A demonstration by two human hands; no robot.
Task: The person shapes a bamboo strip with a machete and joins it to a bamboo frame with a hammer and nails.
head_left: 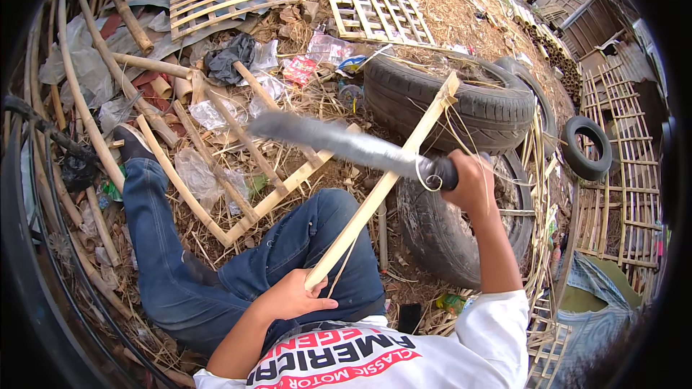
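Note:
My left hand (292,295) grips the near end of a long pale bamboo strip (389,180), which slants up to the right over my knee and rests on a car tyre (468,101). In my right hand (470,181) is the dark handle of a large knife. Its broad grey blade (328,138) is blurred and points left, crossing over the strip. A thin curl of shaving hangs by the knife handle. I sit on the ground in blue jeans (238,266), left leg stretched out.
A second tyre (440,223) lies under my right arm and a smaller one (585,148) sits further right. Woven bamboo lattice panels (375,7) lie on the straw, with bamboo poles (108,65), plastic bags and litter on the left. A bamboo frame (238,194) rests by my leg.

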